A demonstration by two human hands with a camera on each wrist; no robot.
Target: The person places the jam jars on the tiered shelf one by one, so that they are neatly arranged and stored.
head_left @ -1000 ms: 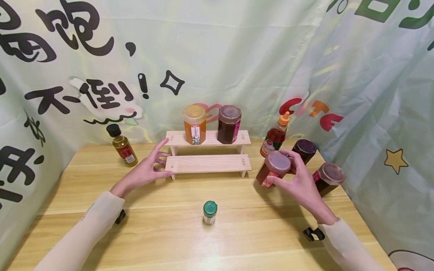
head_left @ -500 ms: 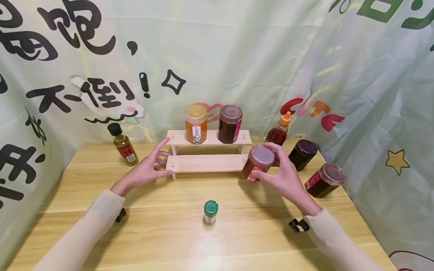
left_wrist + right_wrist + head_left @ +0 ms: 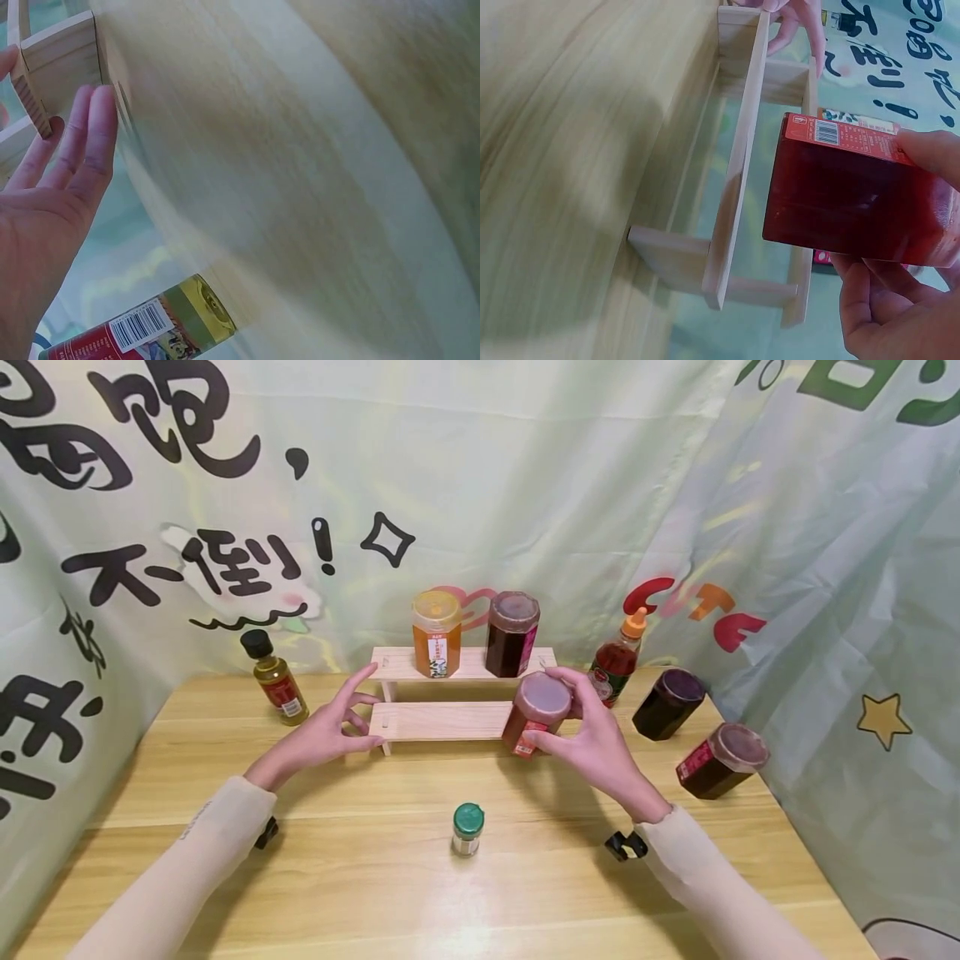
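In the head view my right hand (image 3: 600, 752) grips a dark red hexagonal jar (image 3: 536, 710) with a pale lid, thumb on its near side and fingers behind. The jar overlaps the right end of a two-tier wooden rack (image 3: 442, 721). The right wrist view shows the jar's base (image 3: 847, 195) facing the rack's lower board (image 3: 739, 172), with a gap between them. My left hand (image 3: 326, 735) is at the rack's left end, thumb at the lower board, index finger at the upper one. Its other fingers (image 3: 97, 139) lie fairly straight beside the rack's end.
An amber jar (image 3: 437, 647) and a dark jar (image 3: 512, 647) stand on the upper tier. At right are a red sauce bottle (image 3: 617, 664) and two dark jars (image 3: 663, 710) (image 3: 712, 768). An oil bottle (image 3: 279, 685) stands left; a green-capped shaker (image 3: 467, 835) stands in front.
My right hand has carried the dark red jar leftward, from beside the sauce bottle to the rack's right end. My left hand has stayed at the rack.
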